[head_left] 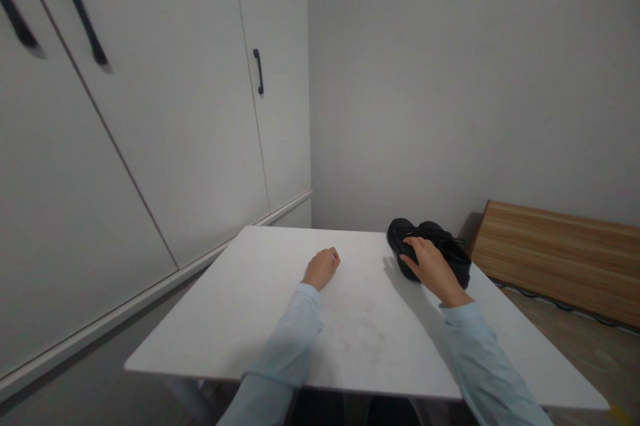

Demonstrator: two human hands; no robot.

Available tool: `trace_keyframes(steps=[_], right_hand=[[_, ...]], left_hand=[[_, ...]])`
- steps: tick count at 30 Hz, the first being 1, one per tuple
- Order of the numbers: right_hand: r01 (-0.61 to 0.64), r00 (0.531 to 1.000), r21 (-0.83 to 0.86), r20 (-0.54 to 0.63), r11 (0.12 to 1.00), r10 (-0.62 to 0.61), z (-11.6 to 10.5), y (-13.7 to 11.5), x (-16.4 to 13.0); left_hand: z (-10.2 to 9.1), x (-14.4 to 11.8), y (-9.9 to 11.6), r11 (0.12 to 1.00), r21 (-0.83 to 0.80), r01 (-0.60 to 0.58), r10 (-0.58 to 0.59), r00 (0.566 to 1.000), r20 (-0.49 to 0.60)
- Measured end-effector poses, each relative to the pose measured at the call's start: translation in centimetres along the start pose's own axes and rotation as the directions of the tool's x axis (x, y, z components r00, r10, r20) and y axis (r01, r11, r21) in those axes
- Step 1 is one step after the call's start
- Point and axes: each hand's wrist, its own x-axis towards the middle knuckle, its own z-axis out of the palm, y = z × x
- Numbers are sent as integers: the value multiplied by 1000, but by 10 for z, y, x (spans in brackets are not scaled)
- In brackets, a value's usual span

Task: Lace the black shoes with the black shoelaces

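Note:
A pair of black lace-up shoes stands side by side at the far right corner of the white table. My right hand reaches over the nearer shoe, thumb and fingers spread apart, and hides part of its upper and opening. Whether the fingertips press on the shoe I cannot tell. Near the middle of the table my left hand is loosely closed, its fingers curled in, with nothing visible in it. Both of my forearms are in light blue sleeves.
White cabinet doors with dark handles rise along the left side. Behind the table is a plain grey wall. A wood-grain panel leans at the right beyond the table, with a dark cable along its lower edge.

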Motion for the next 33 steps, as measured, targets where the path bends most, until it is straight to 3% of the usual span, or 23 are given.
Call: trace_keyframes(steps=[5, 9, 18, 20, 23, 29, 33], right_hand=[[106, 989, 198, 77, 974, -124, -3, -52, 5], [206, 961, 275, 124, 939, -247, 11, -88, 4], [384, 862, 307, 220, 871, -457, 47, -127, -15], [387, 861, 316, 211, 866, -462, 48, -129, -17], [342, 897, 330, 163, 880, -410, 49, -122, -16], [178, 983, 254, -10, 951, -181, 38, -81, -5], [36, 994, 92, -102, 995, -27, 24, -55, 1]], left_hand=[[1, 1, -1, 1000, 7, -15, 15, 1000, 0], [3, 2, -1, 1000, 13, -18, 18, 1000, -2], [6, 0, 2, 997, 53, -54, 54, 998, 10], [6, 0, 3, 997, 54, -58, 57, 998, 17], [6, 1, 3, 996, 51, -68, 67, 998, 21], [6, 2, 1, 996, 41, -73, 73, 997, 3], [5, 1, 1, 997, 34, -72, 72, 997, 8]])
